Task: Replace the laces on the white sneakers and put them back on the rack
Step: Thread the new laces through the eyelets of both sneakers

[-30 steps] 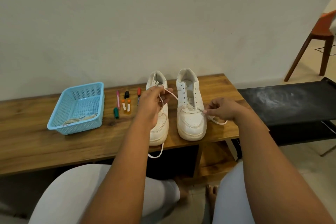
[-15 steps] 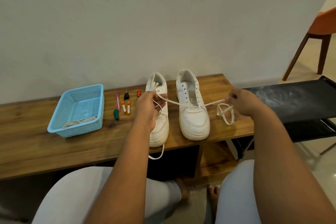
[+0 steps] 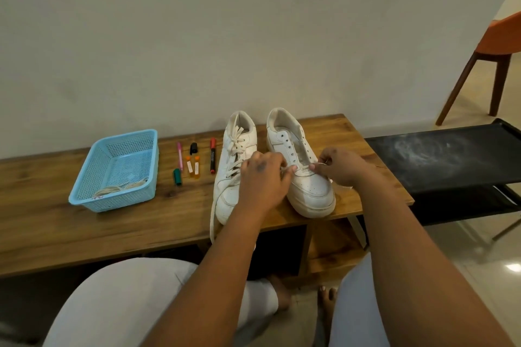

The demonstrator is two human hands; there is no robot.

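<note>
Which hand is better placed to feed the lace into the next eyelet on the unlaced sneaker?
Probably the right hand: it pinches the lace beside the unlaced sneaker; the left hand reaches across the laced sneaker.

The bench (image 3: 84, 222) is wood with visible grain and a dull sheen. Both sneakers (image 3: 310, 191) look like smooth white leather, slightly scuffed. The blue basket (image 3: 87, 177) is perforated plastic. The rack (image 3: 451, 160) carries matt black cloth, dusted white. The floor (image 3: 465, 256) is glossy tile.

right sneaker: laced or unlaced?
Mostly unlaced. The right sneaker shows bare upper eyelets; both hands hold a lace at its lowest eyelets.
</note>
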